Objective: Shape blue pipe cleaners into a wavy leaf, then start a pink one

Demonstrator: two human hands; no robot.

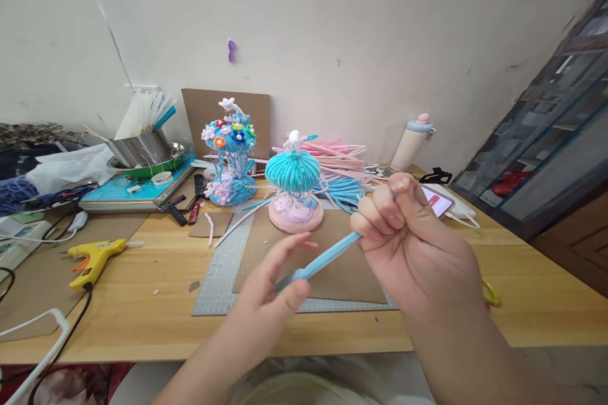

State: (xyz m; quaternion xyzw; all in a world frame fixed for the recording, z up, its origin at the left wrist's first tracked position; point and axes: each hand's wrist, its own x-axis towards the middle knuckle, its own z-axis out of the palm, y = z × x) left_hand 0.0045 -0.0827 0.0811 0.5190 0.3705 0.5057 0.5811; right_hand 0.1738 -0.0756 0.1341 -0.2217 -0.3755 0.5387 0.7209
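A bundle of light-blue pipe cleaners [332, 257] stretches slantwise between my two hands, over the cardboard. My right hand [418, 240] is closed around its upper end, fingers curled and thumb against the index finger. At the lower end, my left hand [273, 294] has the bundle between thumb and fingers, with the fingertips fairly straight. Behind my hands stands a pipe-cleaner model with a turquoise domed top [292, 171] on a round pink base [295, 221]. To its left is another blue model covered in small coloured flowers [231, 139].
A cardboard sheet [313, 275] lies on a grey cutting mat [213, 291]. Pink pipe cleaners [339, 161] and blue ones [339, 192] are heaped behind. At left are a yellow glue gun [97, 259] and a metal bowl [142, 149]; at right, a phone [437, 200] and a bottle [412, 142].
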